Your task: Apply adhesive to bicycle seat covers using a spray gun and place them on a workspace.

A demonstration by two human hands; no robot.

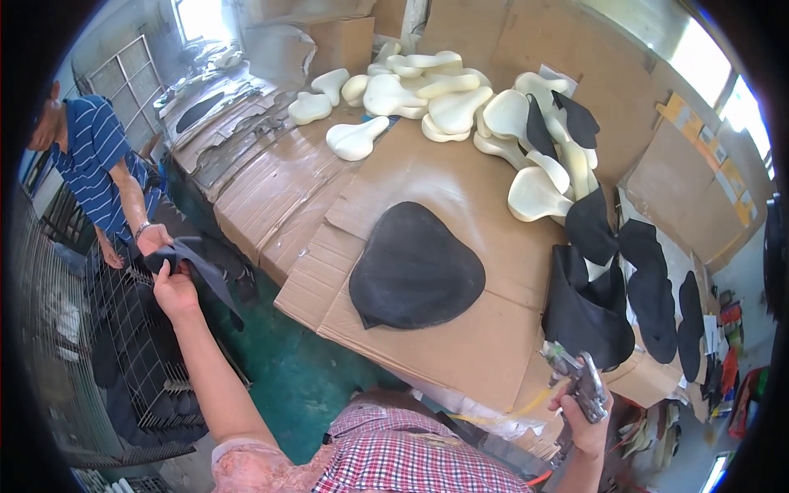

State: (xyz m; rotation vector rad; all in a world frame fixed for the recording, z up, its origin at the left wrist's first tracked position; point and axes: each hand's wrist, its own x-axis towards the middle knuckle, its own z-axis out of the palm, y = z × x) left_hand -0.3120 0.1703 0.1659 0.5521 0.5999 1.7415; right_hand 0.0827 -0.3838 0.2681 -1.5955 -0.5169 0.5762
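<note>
1. In the head view, the left hand [174, 289] is seen stretched out to the left of the frame, its fingers closed on a black, saddle-shaped fabric cover [197, 267].
2. The same cover is also gripped by a co-worker's hand [153, 240], belonging to a person in a blue striped shirt [94, 160] at the upper left; the piece hangs between the two, over a dark wire rack [140, 361].
3. The right hand [583, 415], at the lower right, is wrapped around the handle of a grey metal spray gun [579, 380], held just off the table's near edge.
4. One black saddle-shaped foam pad [415, 267] lies alone at the centre of the cardboard-covered worktable [460, 177].
5. As a judgement, much is left: a heap of cream foam saddle pads [448, 99] sits uncovered at the upper centre, while a smaller stack of black covers [612, 287] lies at the right.
6. Open cardboard surrounds the central pad; the table's left edge drops to a green floor [300, 374], which forms a narrow gap beside the rack.
</note>
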